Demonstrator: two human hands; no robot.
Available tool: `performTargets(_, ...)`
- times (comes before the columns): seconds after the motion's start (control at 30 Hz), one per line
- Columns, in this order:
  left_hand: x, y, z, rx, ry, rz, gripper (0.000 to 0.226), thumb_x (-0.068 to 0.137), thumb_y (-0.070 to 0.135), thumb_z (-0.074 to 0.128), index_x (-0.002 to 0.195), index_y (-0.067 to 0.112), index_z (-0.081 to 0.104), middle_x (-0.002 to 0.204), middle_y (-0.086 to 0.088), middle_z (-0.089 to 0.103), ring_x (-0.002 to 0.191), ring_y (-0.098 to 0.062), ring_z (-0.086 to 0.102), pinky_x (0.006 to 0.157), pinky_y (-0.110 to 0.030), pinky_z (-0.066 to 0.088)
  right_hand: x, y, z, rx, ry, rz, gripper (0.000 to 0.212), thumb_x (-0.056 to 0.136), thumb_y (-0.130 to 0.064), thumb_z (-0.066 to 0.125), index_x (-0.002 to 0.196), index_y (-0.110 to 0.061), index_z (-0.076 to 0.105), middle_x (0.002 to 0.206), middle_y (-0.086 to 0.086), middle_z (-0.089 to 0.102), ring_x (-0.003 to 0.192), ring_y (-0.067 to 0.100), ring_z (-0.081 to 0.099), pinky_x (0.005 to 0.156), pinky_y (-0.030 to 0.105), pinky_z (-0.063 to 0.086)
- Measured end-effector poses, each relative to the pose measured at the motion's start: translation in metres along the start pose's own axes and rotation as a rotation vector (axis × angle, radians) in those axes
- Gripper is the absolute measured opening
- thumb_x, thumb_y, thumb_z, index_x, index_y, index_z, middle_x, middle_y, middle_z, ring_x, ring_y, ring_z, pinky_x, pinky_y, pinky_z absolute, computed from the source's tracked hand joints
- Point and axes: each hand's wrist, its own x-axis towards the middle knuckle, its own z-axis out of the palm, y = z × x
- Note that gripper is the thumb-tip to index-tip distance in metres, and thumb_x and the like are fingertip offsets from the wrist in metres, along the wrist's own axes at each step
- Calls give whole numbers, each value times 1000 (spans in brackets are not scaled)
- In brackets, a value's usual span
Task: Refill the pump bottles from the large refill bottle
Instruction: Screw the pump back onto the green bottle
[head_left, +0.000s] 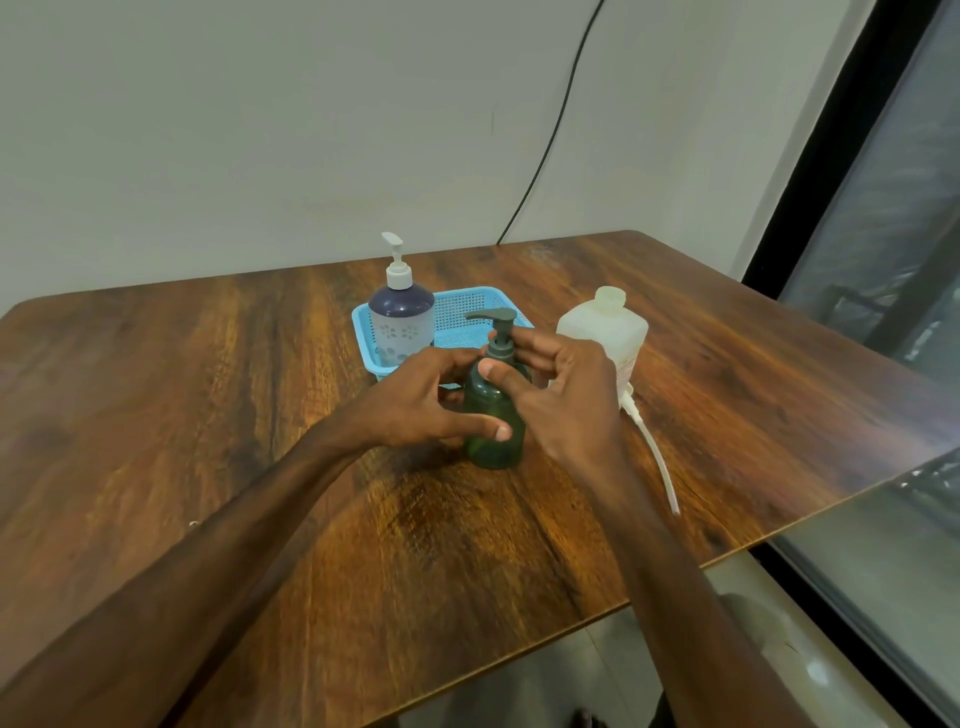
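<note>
- Green bottle stands upright mid-tabletop, just in front of the basket.
- Left hand wraps the bottle's body: thumb across the front, fingers round the back.
- Right hand grips the collar of the pump: thumb on the near side, fingers curled round the far side.
- Step in hand, as I read it: turning the collar. Loosening or tightening cannot be told, and the fill level is probably hidden by hands and tint.
- To do it well: left hand should pin the base flat so the body cannot spin. Right hand should turn at the collar, not the nozzle. If the pump comes off, lift it straight up so the tube clears the neck without dripping.
- Refill bottle stands right of the basket, toward the far right corner.
- Purple bottle sits in the basket's left end, pump on.
- Loose pump lies near the right edge, partly behind the right hand.
</note>
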Motion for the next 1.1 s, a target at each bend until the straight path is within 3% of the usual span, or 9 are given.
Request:
performTargets(0.17,-1,0,-5,141,-50,-119,37,80,51,81,111,41,66,113,22,71,107,-2,68,86,-19,58,-10,2,0,-30,-91,37,65,88,-42,77,147,-30,53,146,-11,59,132,7,56,107,37,51)
performTargets(0.23,-1,0,-11,246,-83,-158,43,79,57,79,115,35,68,115,18,70,107,-6,67,83,-18,53,-14,2,-1,-68,-124,82,76,84,-47,79,151,-34,45,153,-10,51,137,10,50,108,37,47)
performTargets(0.33,0,1,-27,430,-66,-175,57,81,52,83,127,20,71,123,11,71,110,-9,67,84,-18,54,-14,3,2,-169,-142,122,87,77,-48,85,150,-33,41,154,-8,48,138,15,48,113,42,45)
performTargets(0.47,-6,6,-43,586,58,-148,48,82,37,87,124,20,72,122,11,66,99,-4,59,70,-9,45,-8,-2,9,-238,-101,88,80,72,-45,90,141,-25,55,140,-6,61,122,11,57,107,37,51)
performTargets(0.57,-7,1,-43,679,128,-129,45,86,31,85,127,20,70,133,3,66,110,-7,58,83,-14,49,-5,-9,13,-224,-37,58,79,70,-44,91,139,-24,58,135,-7,65,115,7,59,102,34,55)
performTargets(0.67,-5,-10,-33,734,166,-162,44,91,27,80,132,20,65,140,-2,64,125,-19,61,97,-33,57,0,-22,15,-170,66,7,72,72,-45,90,135,-25,62,130,-8,69,109,3,62,97,32,58)
performTargets(0.77,-3,-17,-24,762,187,-183,47,96,22,74,141,18,60,146,-5,61,131,-25,60,107,-46,54,16,-37,18,-140,152,-33,65,71,-49,90,128,-24,67,123,-8,71,106,8,65,93,33,59)
performTargets(0.93,-2,-23,-19,742,230,-198,42,102,18,65,144,18,61,147,-6,62,134,-27,60,109,-46,52,61,-46,34,-110,204,-31,62,74,-41,90,127,-19,66,119,-3,71,105,14,65,96,37,56)
performTargets(1.1,-3,-27,-21,692,236,-202,41,104,18,63,145,19,61,148,-7,61,134,-28,59,113,-43,50,101,-31,58,-103,187,57,57,77,-33,88,124,-14,65,118,1,69,100,15,63,85,26,48)
